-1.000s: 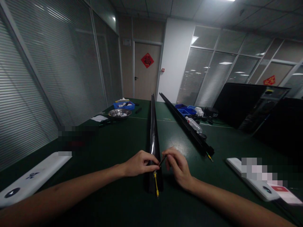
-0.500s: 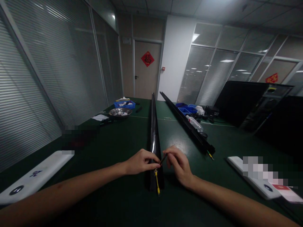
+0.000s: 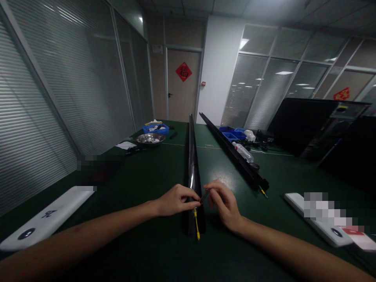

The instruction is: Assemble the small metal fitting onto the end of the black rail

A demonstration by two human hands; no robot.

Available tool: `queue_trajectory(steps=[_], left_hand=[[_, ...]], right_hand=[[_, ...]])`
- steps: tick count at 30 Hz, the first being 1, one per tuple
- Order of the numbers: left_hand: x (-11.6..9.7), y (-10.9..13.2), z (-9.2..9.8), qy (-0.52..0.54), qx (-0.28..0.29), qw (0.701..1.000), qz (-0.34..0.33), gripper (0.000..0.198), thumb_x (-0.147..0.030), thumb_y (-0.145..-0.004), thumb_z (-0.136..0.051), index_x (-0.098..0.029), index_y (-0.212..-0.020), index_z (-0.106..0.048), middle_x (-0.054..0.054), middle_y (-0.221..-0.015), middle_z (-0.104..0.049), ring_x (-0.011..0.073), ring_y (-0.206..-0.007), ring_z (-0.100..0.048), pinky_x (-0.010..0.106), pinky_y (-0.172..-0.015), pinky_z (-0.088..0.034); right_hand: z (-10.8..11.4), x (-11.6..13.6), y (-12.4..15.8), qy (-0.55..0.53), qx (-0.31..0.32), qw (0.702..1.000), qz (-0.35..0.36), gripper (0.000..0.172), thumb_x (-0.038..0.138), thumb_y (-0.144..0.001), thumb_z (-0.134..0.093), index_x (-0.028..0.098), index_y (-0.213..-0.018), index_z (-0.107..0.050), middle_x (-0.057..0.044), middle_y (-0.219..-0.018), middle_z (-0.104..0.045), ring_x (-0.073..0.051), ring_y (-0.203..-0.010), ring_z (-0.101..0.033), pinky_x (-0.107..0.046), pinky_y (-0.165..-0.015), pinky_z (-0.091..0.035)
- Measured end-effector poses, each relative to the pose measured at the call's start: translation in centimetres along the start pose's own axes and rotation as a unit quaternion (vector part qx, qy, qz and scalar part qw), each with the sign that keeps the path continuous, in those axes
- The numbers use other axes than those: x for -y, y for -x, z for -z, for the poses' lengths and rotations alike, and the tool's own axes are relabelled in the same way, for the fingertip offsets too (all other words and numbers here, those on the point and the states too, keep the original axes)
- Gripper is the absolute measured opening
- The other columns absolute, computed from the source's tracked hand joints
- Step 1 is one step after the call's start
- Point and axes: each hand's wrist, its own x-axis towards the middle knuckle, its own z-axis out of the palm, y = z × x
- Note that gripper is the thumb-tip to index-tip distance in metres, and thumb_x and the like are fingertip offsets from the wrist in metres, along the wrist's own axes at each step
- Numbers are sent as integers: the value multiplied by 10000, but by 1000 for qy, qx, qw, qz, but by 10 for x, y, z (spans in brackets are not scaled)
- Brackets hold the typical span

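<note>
Green tabletop (image 3: 158,168) spreads wide around the black rail (image 3: 192,160).

Smooth and glossy on the long narrow black rail (image 3: 192,168), softly shiny on the flat green tabletop (image 3: 155,168), polished on the round silver metal bowl (image 3: 147,144), see-through on the clear cylindrical plastic bottle (image 3: 244,152), and matt on the pale rectangular wood-look door (image 3: 182,100).

Left hand (image 3: 176,200) and right hand (image 3: 223,205) nearly meet, fingers (image 3: 190,192) bent, 2 bare forearms (image 3: 111,227) angling inward.
</note>
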Motion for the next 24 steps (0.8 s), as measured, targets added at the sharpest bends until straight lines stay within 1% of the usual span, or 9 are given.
queue_trajectory(steps=[5, 7, 10, 13, 17, 24], left_hand=[[0, 0, 0, -1, 5, 1000, -8, 262, -366, -1000, -679, -128, -1052, -772, 36, -859, -714, 91, -604, -488, 204, -573, -344], [0, 0, 0, -3, 2, 1000, -11, 281, -383, -1010, -660, -129, -1053, -773, 40, -850, -712, 96, -610, -490, 205, -572, -345], [-1, 1, -1, -3, -5, 1000, -12, 307, -392, -1029, -624, -126, -1047, -777, 41, -823, -709, 97, -600, -481, 209, -568, -339], [-1, 1, -1, -1, -4, 1000, -9, 306, -384, -1035, -614, -126, -1048, -778, 48, -848, -722, 100, -611, -491, 211, -582, -352], [0, 0, 0, 5, -1, 1000, -5, 280, -360, -1033, -622, -128, -1058, -777, 54, -883, -730, 105, -639, -514, 212, -602, -367], [2, 0, 1, 6, -3, 1000, -3, 247, -345, -1014, -657, -132, -1067, -772, 41, -866, -716, 96, -611, -492, 211, -584, -340]], right_hand=[[0, 2, -2, 0, 2, 1000, 14, 215, 291, -1105, -468, 238, -1145, -673, -24, -941, -598, -110, -601, -568, -284, -616, -503], [0, 2, -2, 10, -1, 1000, 12, 225, 307, -1104, -470, 235, -1156, -676, -25, -926, -597, -117, -609, -575, -287, -619, -509], [-1, 1, -1, 11, -7, 1000, 8, 231, 342, -1096, -496, 231, -1189, -675, -20, -903, -581, -116, -599, -576, -273, -580, -500], [-1, 2, 0, 9, -7, 1000, 10, 232, 353, -1090, -515, 227, -1203, -672, -21, -900, -581, -113, -598, -577, -263, -565, -494], [0, 3, -1, 11, 0, 1000, 9, 221, 327, -1093, -510, 240, -1207, -677, -27, -934, -599, -115, -616, -580, -268, -589, -497], [1, 4, -2, 16, 3, 1000, 21, 214, 288, -1091, -505, 254, -1188, -692, -28, -946, -625, -126, -631, -576, -283, -623, -500]])
